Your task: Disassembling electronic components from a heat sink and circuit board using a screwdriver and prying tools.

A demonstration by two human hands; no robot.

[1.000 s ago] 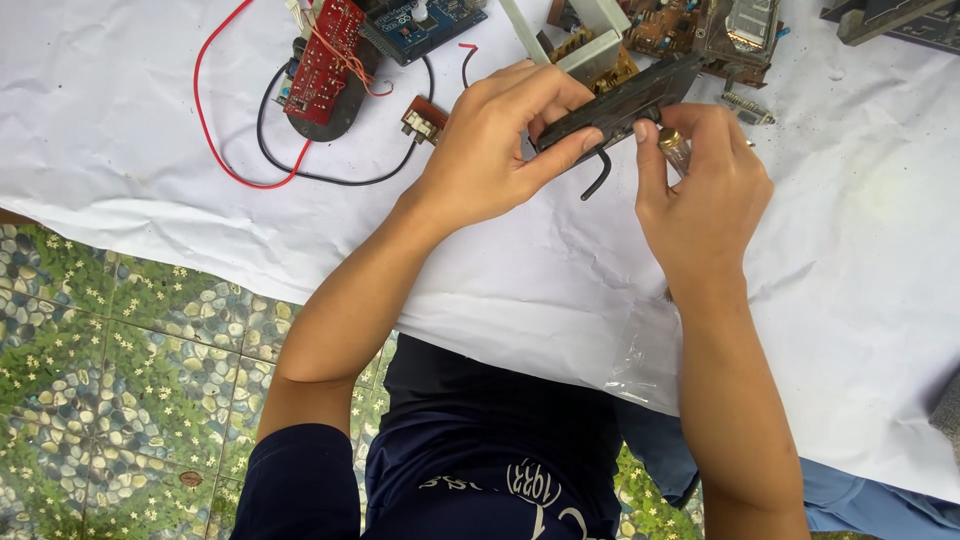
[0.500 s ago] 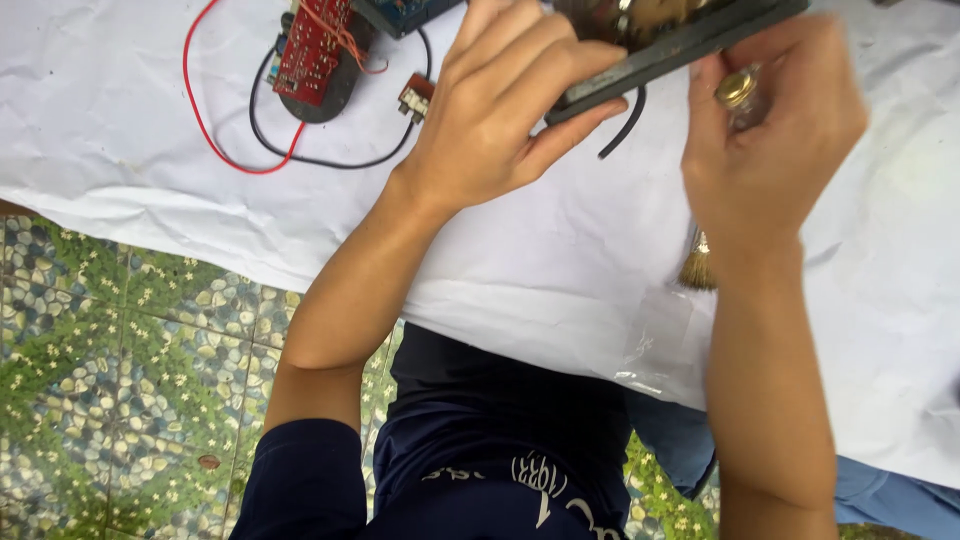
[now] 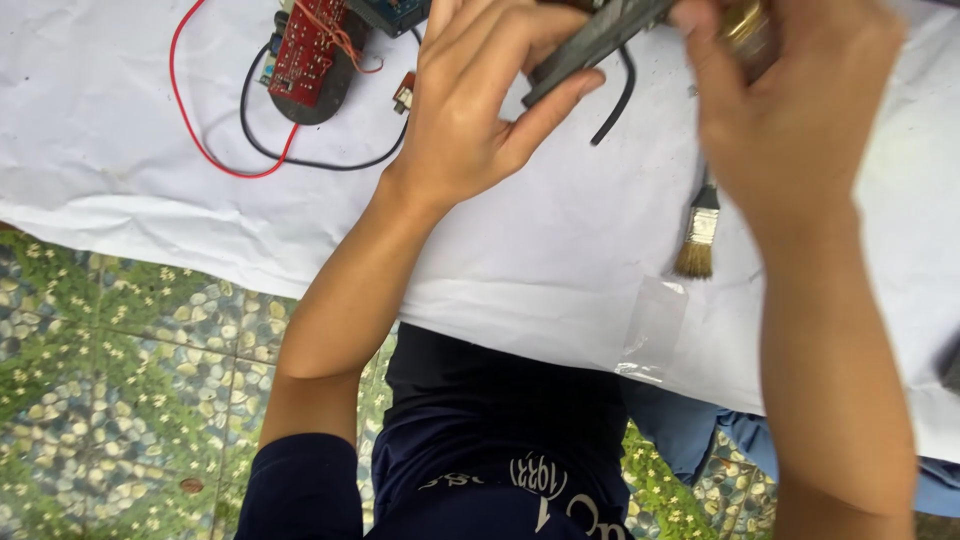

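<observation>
- Left hand (image 3: 470, 110): fingers pinching a dark flat bar (image 3: 590, 45).
- Right hand (image 3: 790, 120), just right of the bar: fingers curled around a brass-coloured piece (image 3: 745, 25).
- Paintbrush (image 3: 698, 235) lies below the bar on the white sheet (image 3: 150, 200).

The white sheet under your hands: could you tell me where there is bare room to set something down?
The white sheet lies bare along its near edge, below the looped red and black wires and left of the left forearm. Another bare patch sits between that forearm and the small bristle paintbrush. The top is crowded: red circuit board, both hands.
</observation>
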